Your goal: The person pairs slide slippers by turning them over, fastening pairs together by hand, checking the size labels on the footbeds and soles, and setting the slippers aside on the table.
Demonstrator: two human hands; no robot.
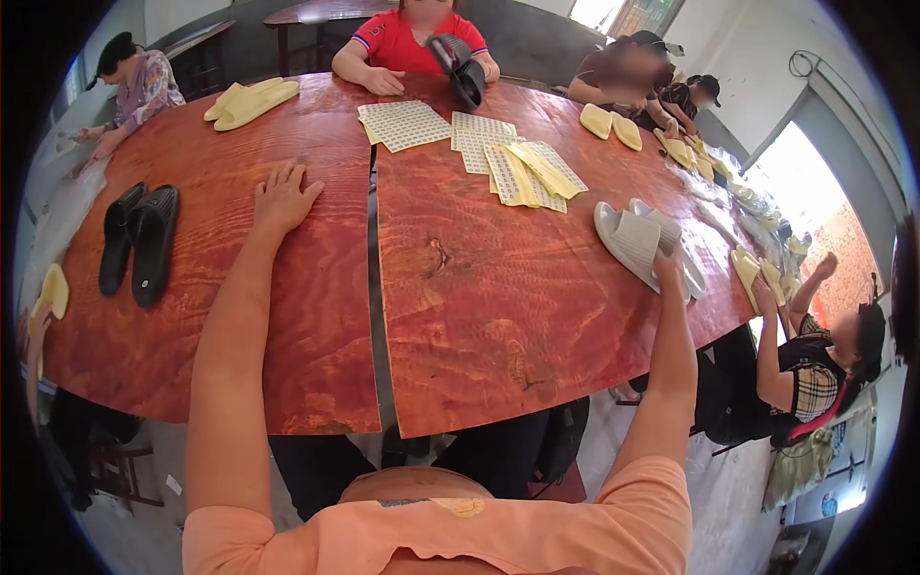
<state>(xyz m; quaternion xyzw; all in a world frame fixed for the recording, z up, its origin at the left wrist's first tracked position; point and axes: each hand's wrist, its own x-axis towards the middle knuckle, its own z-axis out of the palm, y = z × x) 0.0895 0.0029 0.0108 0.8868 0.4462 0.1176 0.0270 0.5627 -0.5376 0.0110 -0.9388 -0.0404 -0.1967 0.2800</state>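
My left hand (286,199) rests on the reddish wooden table (316,355), its fingers spread and nothing in it. Farther left lies a pair of black slide slippers (153,244). My right hand (670,267) is closed on the near edge of a pair of light grey slippers (632,237) at the table's right side. The two grey slippers lie side by side and overlap; part of them is hidden behind my fingers. Sheets of small printed stickers (404,125) and yellow backing paper (544,168) lie between my hands and the far side.
A gap (375,268) splits the tabletop lengthwise. Across the table, a person in a red shirt (407,48) has black slippers (460,72) at one hand. Yellow slippers (251,103) lie far left, and others (610,126) far right. People sit along both sides; plastic bags (757,216) line the right edge.
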